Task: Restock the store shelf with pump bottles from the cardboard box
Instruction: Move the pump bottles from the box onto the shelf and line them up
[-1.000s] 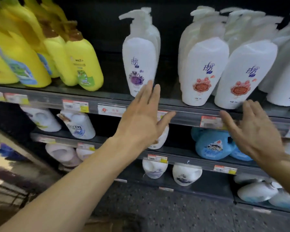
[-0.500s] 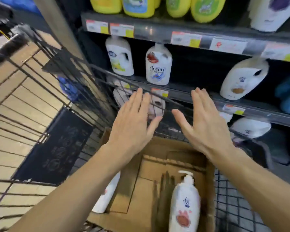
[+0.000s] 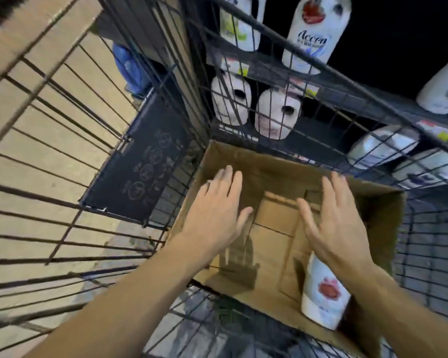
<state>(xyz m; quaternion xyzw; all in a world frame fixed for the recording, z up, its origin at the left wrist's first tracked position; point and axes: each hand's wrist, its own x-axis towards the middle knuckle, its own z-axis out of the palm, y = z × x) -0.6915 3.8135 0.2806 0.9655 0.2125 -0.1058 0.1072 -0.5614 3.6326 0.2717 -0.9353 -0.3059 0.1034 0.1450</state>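
Observation:
An open cardboard box (image 3: 264,164) sits inside a black wire cart. A white pump bottle (image 3: 323,293) with a red flower label stands in the box's near right corner, its top hidden behind my right wrist. My left hand (image 3: 215,210) hovers flat over the box's left side, fingers apart, holding nothing. My right hand (image 3: 331,220) hovers over the right side just above the bottle, also spread and holding nothing. Most of the box floor is bare cardboard.
The wire cart (image 3: 145,223) walls rise around the box on all sides. Behind the cart are dark store shelves (image 3: 347,86) with white jugs (image 3: 313,32) and price tags. A tan tiled floor (image 3: 36,151) lies to the left.
My view has swung from the shelf down into the cart. Both hands have dropped from the shelf edge to just over the open box, still spread and holding nothing.

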